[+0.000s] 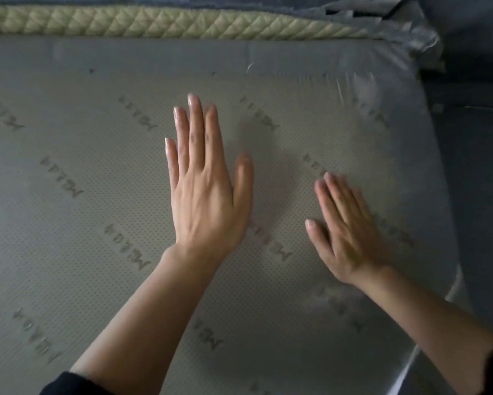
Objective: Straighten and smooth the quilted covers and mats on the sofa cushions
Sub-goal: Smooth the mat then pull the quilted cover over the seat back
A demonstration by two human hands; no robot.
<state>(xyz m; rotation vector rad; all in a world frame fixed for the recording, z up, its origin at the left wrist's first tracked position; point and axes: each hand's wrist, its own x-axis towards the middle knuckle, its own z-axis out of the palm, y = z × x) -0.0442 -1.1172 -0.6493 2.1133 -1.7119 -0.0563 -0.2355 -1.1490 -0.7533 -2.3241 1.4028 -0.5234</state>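
A grey mat (77,212) with a dotted surface and repeated printed lettering covers the sofa cushion and fills most of the view. My left hand (205,189) lies flat on its middle, fingers straight and pointing away from me. My right hand (347,232) presses flat on the mat further right and nearer to me, fingers straight and angled up-left, slightly blurred. A pale yellow quilted cover (165,24) runs along the far edge of the mat as a rolled strip.
Crumpled grey fabric (404,27) bunches at the far right corner. Dark sofa upholstery (476,155) lies to the right of the mat's edge. The mat's right edge curves down toward the lower right.
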